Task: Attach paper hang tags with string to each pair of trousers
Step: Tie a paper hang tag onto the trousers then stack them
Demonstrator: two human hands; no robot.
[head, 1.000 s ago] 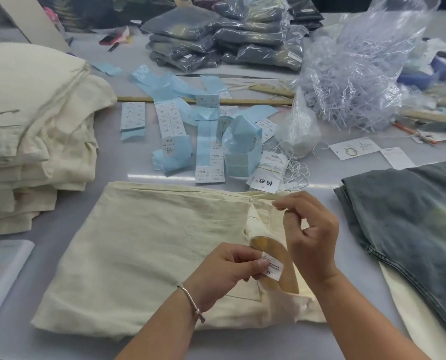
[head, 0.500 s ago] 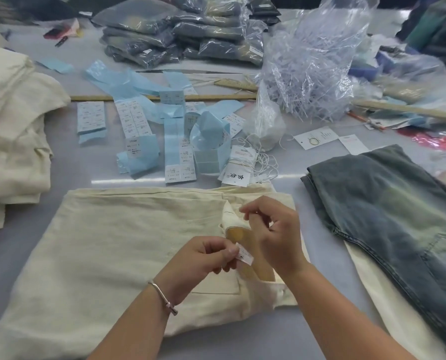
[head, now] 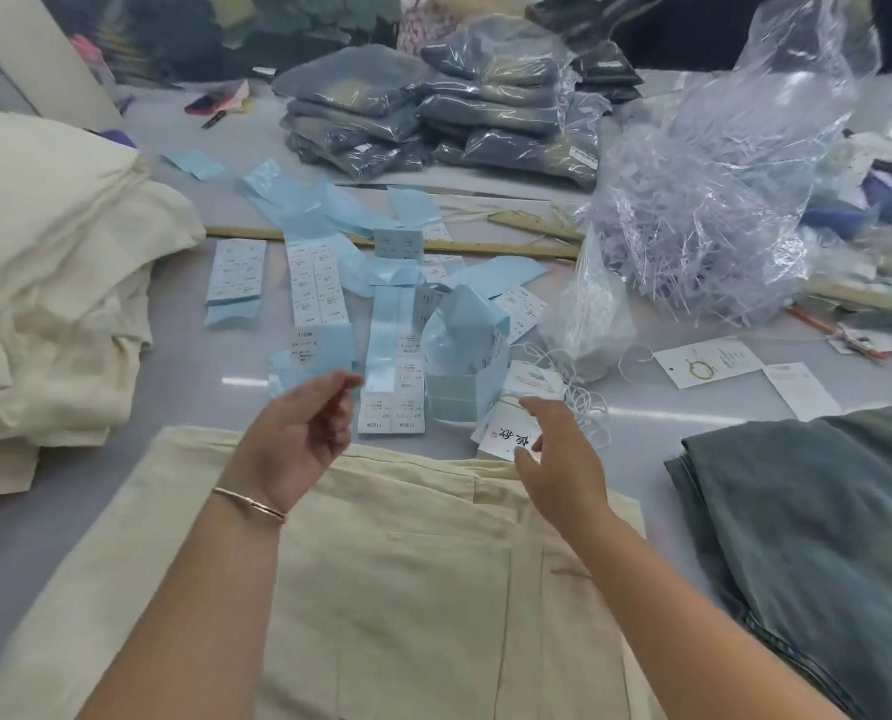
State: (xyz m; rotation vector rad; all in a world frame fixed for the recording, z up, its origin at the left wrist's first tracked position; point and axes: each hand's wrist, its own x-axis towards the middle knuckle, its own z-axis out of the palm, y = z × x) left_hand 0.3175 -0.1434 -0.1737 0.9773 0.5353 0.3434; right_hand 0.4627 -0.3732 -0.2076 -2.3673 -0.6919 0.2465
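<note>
A: Trousers, cream ones, lie flat right in front. They look soft and floppy, so they will bend if you lift them.

B: And the hands?

A: Both are up over the top edge of the trousers. The left hand has loose, bent fingers and holds nothing. The right hand has its fingers spread, reaching at the hang tags just past the trousers (I think it wants one).

B: How do tags feel?

A: Light and stiff, like thin card. Pinch one by its edge, I'd say. The white string beside them is thin and tangly, so pull slowly.

B: What's farther off?

A: Blue sticker strips, then a big clear bag of plastic bits, and bagged dark clothes at the back. A cream pile sits left, grey jeans right.
</note>
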